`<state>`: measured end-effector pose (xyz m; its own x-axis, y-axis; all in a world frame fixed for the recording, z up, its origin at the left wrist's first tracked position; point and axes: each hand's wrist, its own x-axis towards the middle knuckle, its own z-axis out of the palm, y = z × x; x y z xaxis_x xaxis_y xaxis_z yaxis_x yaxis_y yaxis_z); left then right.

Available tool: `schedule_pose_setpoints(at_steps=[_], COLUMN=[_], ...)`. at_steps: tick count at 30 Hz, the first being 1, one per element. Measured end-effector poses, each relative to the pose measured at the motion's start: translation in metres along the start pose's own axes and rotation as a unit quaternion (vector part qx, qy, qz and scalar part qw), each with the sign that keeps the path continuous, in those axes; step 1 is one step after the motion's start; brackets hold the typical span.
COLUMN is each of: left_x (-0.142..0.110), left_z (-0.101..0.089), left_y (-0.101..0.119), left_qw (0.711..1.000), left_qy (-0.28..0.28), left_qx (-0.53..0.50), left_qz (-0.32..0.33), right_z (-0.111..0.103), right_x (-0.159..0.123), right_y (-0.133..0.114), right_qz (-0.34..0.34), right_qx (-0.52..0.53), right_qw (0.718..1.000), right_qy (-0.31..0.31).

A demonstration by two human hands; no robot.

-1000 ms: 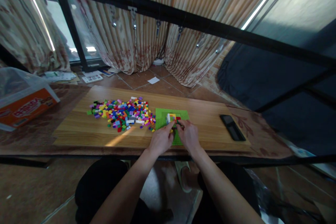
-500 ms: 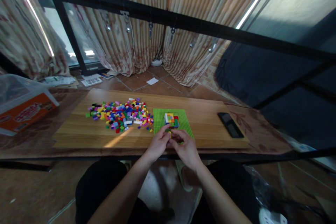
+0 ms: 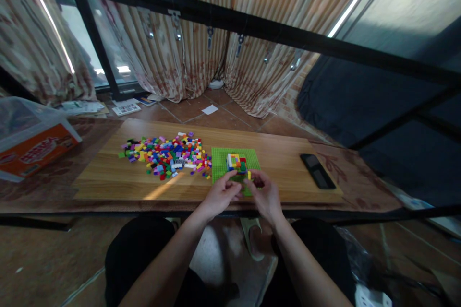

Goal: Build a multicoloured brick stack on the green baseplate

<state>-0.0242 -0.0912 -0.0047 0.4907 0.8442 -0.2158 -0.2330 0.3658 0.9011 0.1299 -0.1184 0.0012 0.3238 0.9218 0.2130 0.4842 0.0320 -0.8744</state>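
Note:
A green baseplate (image 3: 218,157) lies on the wooden board, carrying a small multicoloured block build (image 3: 236,163) with white, orange, yellow, red and green on top. In my right hand (image 3: 265,195), a small yellow building brick (image 3: 249,175) is pinched between thumb and fingertips, just at the near right corner of the build. My left hand (image 3: 221,195) hovers over the near left part of the baseplate, fingers curved and a little apart, with nothing visible in it. The near part of the baseplate is partly hidden by both hands.
Left of the baseplate spreads a pile of loose bricks (image 3: 169,153). A black phone (image 3: 317,171) lies at the right of the wooden board (image 3: 284,153). A clear plastic box (image 3: 39,146) with an orange label stands far left. A dark metal bar (image 3: 230,17) crosses above.
My hands have moved apart. The yellow brick, between both hands earlier, has gone right and forward in my right hand, while my left hand stays nearly in place.

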Motion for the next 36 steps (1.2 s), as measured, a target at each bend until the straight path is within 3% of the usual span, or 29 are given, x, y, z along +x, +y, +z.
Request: schedule_pose_setpoints(at_steps=[3, 6, 19, 25, 28, 33, 36], left_x=[0.002, 0.004, 0.005, 0.003, 0.003, 0.006, 0.007], left_z=[-0.004, -0.008, -0.007, -0.005, -0.005, -0.006, -0.006], left_y=[0.004, 0.006, 0.008, 0.011, 0.01, 0.007, 0.007], left_qw=[0.999, 0.997, 0.996, 0.995, 0.995, 0.995, 0.995], left_qy=[0.046, 0.069, 0.077, 0.081, 0.086, 0.091, 0.091], left_qx=[0.02, 0.026, 0.046, 0.05, 0.048, 0.031, 0.027], left_qz=[0.012, 0.021, 0.014, 0.007, 0.002, 0.0, -0.001], right_z=[0.0, 0.003, 0.007, 0.002, 0.002, 0.009, 0.013], right_x=[0.023, 0.039, 0.051, 0.05, 0.051, 0.056, 0.059], right_y=[0.016, 0.027, 0.026, 0.02, 0.018, 0.024, 0.028], right_qz=[0.044, 0.061, 0.027, -0.012, -0.012, 0.06, 0.086], right_qx=[0.109, 0.122, -0.086, -0.105, -0.077, 0.065, 0.095], right_qw=[0.992, 0.99, 0.996, 0.994, 0.997, 0.996, 0.992], right_qy=[0.041, 0.036, 0.007, -0.013, -0.007, 0.004, 0.007])
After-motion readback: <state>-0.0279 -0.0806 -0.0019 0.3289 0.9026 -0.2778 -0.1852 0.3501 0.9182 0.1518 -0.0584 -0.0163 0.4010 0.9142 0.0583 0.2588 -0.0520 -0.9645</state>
